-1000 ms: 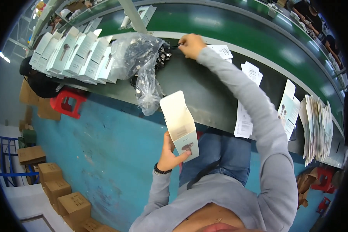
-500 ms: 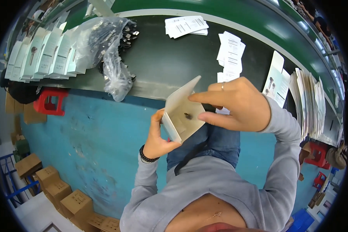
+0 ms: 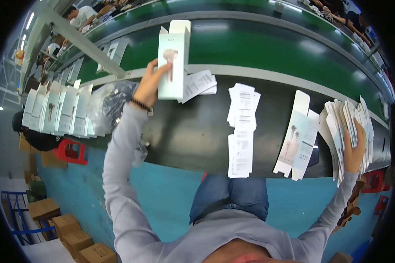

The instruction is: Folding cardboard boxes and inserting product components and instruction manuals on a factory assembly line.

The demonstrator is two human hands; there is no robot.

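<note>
My left hand [image 3: 150, 85] grips an upright pale green-and-white carton [image 3: 171, 65] with an earphone picture, its top flaps raised. It is held out over the far left part of the dark bench [image 3: 186, 136]. At the far right my right hand [image 3: 355, 147] touches a stack of flattened cartons [image 3: 333, 136]; its thumb and forefinger are stretched out and apart against them. Two flattened cartons [image 3: 296, 138] with the same kind of picture lie left of that stack.
Folded printed leaflets [image 3: 241, 131] lie mid-bench, and more leaflets [image 3: 199, 85] lie behind the held carton. To the left are a clear plastic bag [image 3: 107, 107] and a row of standing cartons [image 3: 55, 109]. A green conveyor [image 3: 250, 44] runs behind; red stools [image 3: 70, 151] stand below.
The carton, earlier open toward me over my lap, has gone up and to the left in my left hand. My right hand has left it and moved right to the flattened cartons.
</note>
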